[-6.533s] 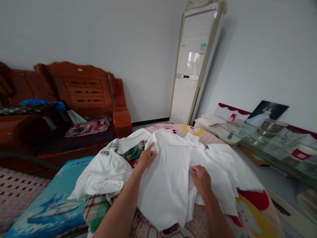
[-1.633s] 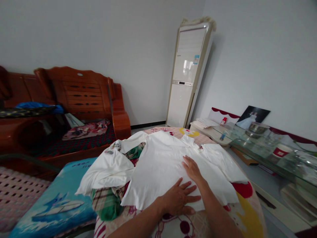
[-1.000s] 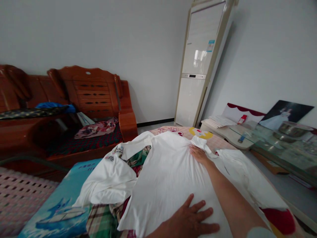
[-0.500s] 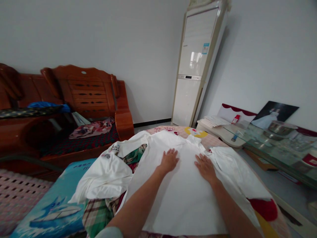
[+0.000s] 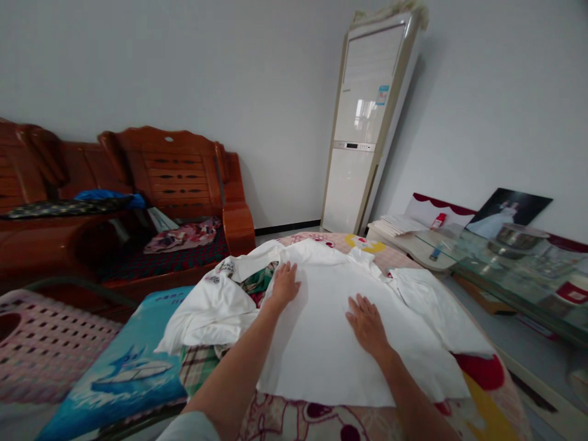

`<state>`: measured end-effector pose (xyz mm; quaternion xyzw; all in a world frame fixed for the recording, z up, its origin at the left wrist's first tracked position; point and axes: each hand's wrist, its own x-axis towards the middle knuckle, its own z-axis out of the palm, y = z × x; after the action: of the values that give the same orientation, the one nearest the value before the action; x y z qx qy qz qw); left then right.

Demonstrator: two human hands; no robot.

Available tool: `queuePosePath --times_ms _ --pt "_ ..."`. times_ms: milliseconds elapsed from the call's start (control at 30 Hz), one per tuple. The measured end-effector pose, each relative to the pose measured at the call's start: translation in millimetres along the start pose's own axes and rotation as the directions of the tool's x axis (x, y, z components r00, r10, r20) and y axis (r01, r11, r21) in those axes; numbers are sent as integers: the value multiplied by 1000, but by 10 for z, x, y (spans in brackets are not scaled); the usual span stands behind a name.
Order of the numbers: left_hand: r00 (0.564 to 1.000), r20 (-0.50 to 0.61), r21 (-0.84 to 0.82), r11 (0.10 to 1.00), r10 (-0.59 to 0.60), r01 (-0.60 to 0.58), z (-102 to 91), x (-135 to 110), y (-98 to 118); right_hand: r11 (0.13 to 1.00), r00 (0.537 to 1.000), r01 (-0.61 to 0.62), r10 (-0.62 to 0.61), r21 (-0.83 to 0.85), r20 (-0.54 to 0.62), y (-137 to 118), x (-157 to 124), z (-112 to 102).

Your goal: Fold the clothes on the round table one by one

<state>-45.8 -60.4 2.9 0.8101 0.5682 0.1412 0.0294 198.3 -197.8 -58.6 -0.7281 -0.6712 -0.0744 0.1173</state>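
A white shirt [image 5: 328,343] lies spread over a round table covered by a patterned pink cloth [image 5: 303,422]. My left hand [image 5: 285,285] rests open near the shirt's left edge, fingers pointing away from me. Flat on the middle of the shirt, fingers apart, is my right hand [image 5: 367,323]. Another bunched white garment with dark print [image 5: 215,315] lies at the left, over a green and red plaid cloth [image 5: 199,366]. White fabric that looks like a sleeve [image 5: 434,303] lies to the right.
Left of the table are a blue cushion with a sea picture [image 5: 133,361] and a pink woven chair [image 5: 59,349]. Wooden armchairs [image 5: 169,159] stand behind. A tall white air conditioner [image 5: 351,184] fills the corner. A glass shelf [image 5: 500,278] with bowls stands at right.
My left hand has slid left to the shirt's edge. My right hand has shifted slightly left and nearer to me. The view has turned a little left, and more of the table's front shows.
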Motion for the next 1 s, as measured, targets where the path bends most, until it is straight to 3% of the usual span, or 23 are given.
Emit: queuePosePath --times_ms 133,200,333,433,567,733,900,1000 --pt "998 7 0 998 -56 56 -245 -244 -308 994 1000 23 -25 106 19 -316 -205 -144" --pt "992 -1 9 992 -127 127 -317 -371 -428 967 995 96 -101 238 7 -489 -285 -236" --pt "981 71 -104 977 -182 188 -390 -487 -598 796 952 282 -303 535 -52 -970 -442 -441" --pt "980 135 -282 942 -149 183 -431 -423 -663 709 909 355 -414 609 -48 -1379 -490 -574" --pt "981 151 -465 867 -119 177 -472 -264 -639 708 870 424 -492 564 -36 -1792 -385 -653" --pt "981 185 -593 789 -63 163 -504 -104 -546 745 830 490 -558 452 21 -2049 -176 -650" --pt "989 148 -482 874 5 68 -512 50 -572 788 795 524 -589 325 147 -2226 -18 -638" --pt "994 111 -411 911 21 27 -491 146 -601 784 780 548 -605 291 161 -2276 19 -648"
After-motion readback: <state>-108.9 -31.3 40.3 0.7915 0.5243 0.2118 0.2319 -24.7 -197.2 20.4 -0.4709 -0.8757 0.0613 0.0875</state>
